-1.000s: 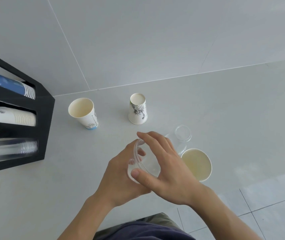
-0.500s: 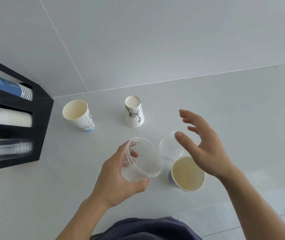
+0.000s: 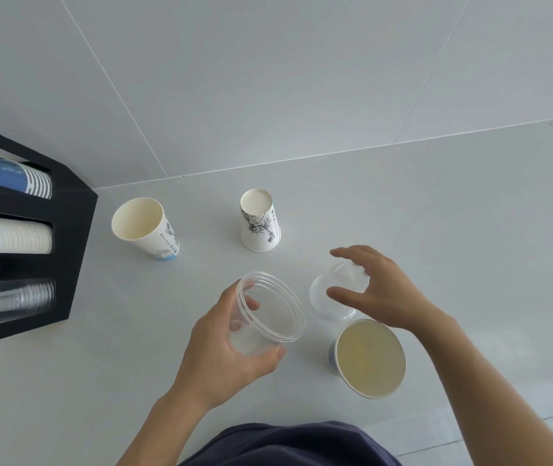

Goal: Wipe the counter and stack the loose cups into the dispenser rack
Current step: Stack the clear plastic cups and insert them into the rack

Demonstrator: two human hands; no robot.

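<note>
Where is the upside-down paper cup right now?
In the head view, the upside-down paper cup stands on the counter near the back wall, right of the upright paper cup.

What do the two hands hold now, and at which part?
The left hand grips a clear plastic cup around its lower wall. The right hand is open over a second clear cup, holding nothing.

- Both forearms are bare from wrist to the bottom edge of the view; no sleeve shows on either.
- The left hand (image 3: pixel 226 344) wears no glove, ring, watch or band.
- The right hand (image 3: pixel 381 294) is likewise bare, with nothing on its fingers or wrist.
- Fingernails are short and unpainted where they show.
- At the bottom centre lies a dark navy garment (image 3: pixel 288 443), plain fabric with soft folds and no print or logo in view.
</note>
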